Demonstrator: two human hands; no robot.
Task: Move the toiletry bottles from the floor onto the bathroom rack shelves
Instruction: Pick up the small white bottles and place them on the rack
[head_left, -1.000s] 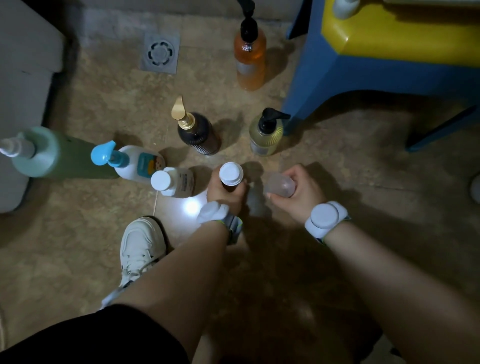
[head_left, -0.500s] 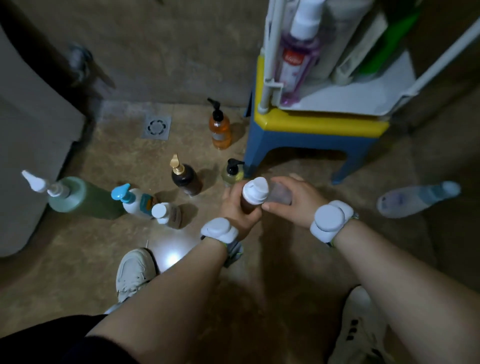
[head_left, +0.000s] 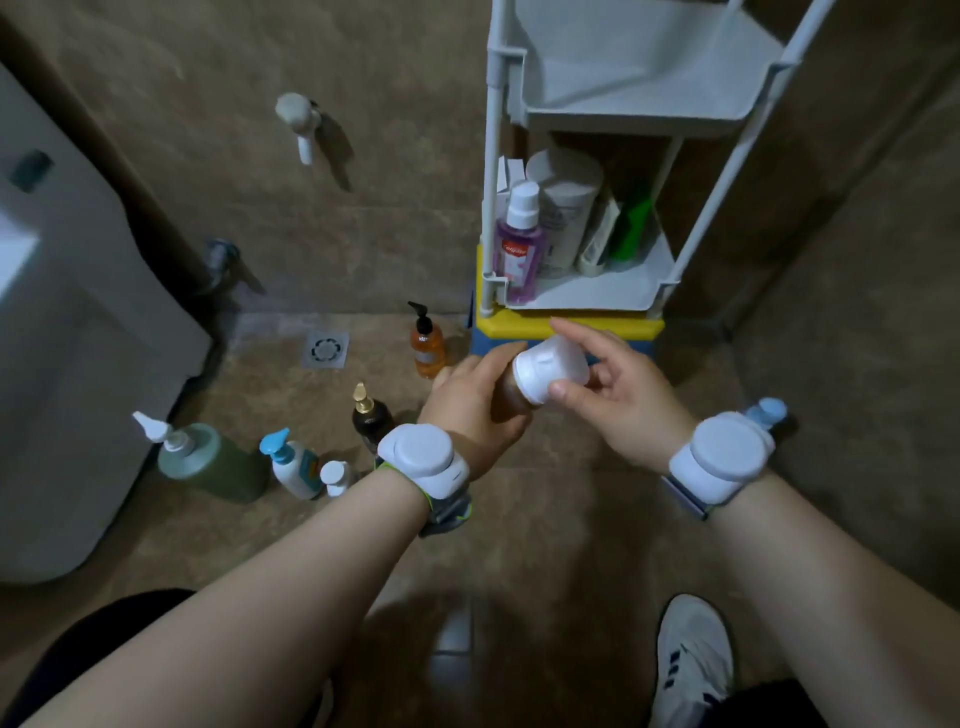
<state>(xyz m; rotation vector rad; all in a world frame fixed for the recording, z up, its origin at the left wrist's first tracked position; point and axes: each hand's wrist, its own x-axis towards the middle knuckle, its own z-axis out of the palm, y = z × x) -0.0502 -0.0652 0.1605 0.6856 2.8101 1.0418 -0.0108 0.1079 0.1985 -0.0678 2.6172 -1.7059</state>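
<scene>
A dim bathroom with a brown tiled floor (head_left: 519, 519) and walls. A white rack (head_left: 597, 293) stands in the far corner on a yellow and blue stool (head_left: 514, 328). Just in front of the rack's lower shelf, above the floor, the left hand (head_left: 470, 410) wraps its fingers round a brown bottle (head_left: 506, 400) with a white top. The right hand (head_left: 623, 400) pinches a translucent cover (head_left: 571, 361) over that top between thumb and forefinger, its other fingers loose. On the floor left of the rack stand an orange pump bottle (head_left: 427, 349), a dark bottle (head_left: 371, 418), a blue-pump bottle (head_left: 293, 467), a small white-capped bottle (head_left: 336, 477) and a green bottle (head_left: 210, 460). A purple bottle (head_left: 519, 249) sits on the rack's lower shelf
</scene>
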